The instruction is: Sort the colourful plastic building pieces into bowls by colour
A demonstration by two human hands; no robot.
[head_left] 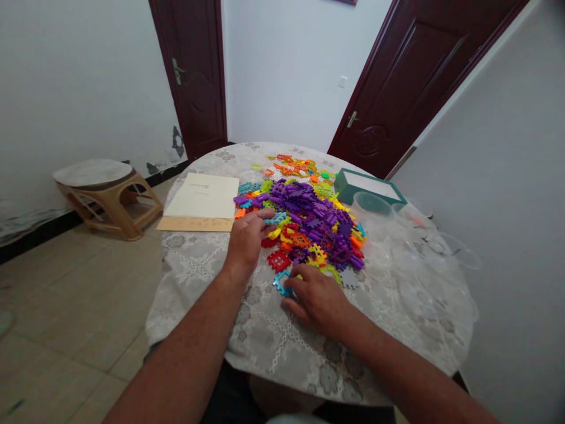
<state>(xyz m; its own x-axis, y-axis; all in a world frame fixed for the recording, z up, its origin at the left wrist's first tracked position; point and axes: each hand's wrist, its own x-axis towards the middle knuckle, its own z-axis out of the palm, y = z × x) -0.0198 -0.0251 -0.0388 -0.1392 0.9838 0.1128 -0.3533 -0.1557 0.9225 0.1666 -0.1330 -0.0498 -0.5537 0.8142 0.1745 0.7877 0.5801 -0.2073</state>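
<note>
A heap of interlocking plastic building pieces (309, 215), mostly purple, lies on the round table. My left hand (248, 238) is at the heap's left edge, its index finger stretched over cyan and yellow pieces. The rest of its fingers are partly hidden, and no held piece shows. In front of the heap, my right hand (320, 297) is low over the tablecloth with bent fingers. Its fingertips are at a blue square frame piece (279, 282), whose right side they cover. Close by are a red piece (279, 260) and a grey piece (348, 277).
A cream board or booklet (200, 197) lies left of the heap. Orange and yellow pieces (293, 167) are spread behind it. A green and white box (371, 187) and several clear plastic containers (424, 265) occupy the right side. A stool (106, 194) stands left of the table.
</note>
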